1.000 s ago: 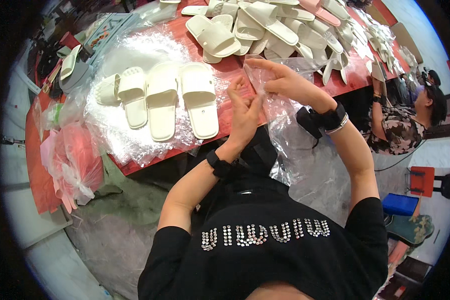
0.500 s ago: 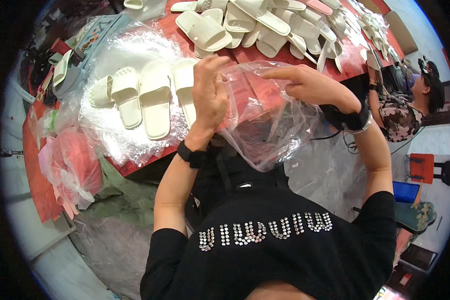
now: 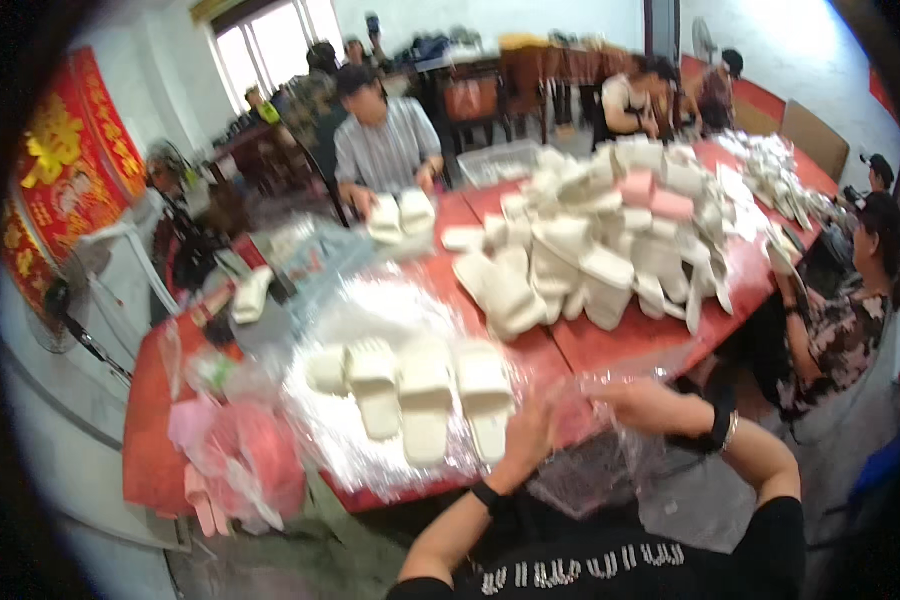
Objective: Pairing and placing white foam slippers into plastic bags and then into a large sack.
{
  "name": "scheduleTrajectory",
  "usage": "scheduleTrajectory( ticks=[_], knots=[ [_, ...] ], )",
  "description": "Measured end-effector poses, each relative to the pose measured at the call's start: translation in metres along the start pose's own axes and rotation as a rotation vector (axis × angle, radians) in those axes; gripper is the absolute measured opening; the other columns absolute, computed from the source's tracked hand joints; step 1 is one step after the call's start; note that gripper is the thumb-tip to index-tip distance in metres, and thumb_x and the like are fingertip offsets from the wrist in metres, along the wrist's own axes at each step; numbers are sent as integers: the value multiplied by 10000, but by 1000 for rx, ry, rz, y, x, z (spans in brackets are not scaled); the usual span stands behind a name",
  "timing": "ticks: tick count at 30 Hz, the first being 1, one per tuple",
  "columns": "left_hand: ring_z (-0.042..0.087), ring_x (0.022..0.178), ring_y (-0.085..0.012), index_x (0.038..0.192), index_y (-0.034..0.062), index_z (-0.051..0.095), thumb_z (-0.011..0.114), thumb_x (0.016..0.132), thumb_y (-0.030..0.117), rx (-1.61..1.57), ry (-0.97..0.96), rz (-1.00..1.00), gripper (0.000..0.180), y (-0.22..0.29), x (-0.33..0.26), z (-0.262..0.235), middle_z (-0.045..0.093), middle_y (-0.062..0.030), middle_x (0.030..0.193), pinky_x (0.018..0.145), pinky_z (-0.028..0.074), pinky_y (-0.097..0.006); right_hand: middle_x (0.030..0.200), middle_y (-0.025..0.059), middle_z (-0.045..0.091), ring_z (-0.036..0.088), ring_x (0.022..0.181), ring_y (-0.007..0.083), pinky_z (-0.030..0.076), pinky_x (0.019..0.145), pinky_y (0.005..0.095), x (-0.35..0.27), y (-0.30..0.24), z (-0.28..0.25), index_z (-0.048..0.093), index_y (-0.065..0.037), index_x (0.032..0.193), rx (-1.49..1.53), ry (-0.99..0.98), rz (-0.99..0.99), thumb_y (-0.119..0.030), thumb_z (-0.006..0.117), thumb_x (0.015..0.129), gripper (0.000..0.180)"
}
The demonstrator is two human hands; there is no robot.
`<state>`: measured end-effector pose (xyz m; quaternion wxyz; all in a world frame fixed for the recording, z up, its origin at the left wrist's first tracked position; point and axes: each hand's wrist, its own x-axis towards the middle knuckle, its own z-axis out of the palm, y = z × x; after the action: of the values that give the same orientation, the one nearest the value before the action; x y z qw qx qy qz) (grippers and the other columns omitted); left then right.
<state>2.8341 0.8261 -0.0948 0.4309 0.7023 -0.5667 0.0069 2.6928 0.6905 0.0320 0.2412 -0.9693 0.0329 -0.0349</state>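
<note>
A clear bag hangs slack over the near edge of the red table, between the person's two hands. The left hand is at its left side with fingers bent; the right hand is at its upper right, a finger pointing inward. The hands are apart, but blur hides the fingertips, so I cannot tell whether either pinches the plastic.

No slipper shows inside the bag, so by the look of it none is packed there yet. Just left of the bag, four cream slippers lie in a row on glossy plastic film; these are laid out but unbagged. Farther left of the bag is a bundle of pink things in thin plastic.

Beyond the bag rises a large heap of loose slippers, with a pink slipper among them; most of the sorting seems left. Past the bag to the far left, a co-worker in a striped shirt has a hand by two pale slippers.
</note>
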Motion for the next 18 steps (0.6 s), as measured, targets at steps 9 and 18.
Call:
scheduleTrajectory(
  ticks=[9,18],
  knots=[
    [568,778,-273,1076,109,495,619,685,-9,325,399,217,427,19,41,-72,401,-236,1212,696,444,-365,1207,46,504,545,626,173,470,535,290,14,-12,1,502,-115,1138,-310,362,-368,-23,538,640,507],
    [550,916,-309,1160,148,500,498,705,-41,296,-232,72,492,-21,24,-31,473,-178,1167,746,445,-381,1221,67,486,586,834,281,488,626,345,4,69,92,455,-108,1200,-28,413,-83,13,510,697,520]
  ],
)
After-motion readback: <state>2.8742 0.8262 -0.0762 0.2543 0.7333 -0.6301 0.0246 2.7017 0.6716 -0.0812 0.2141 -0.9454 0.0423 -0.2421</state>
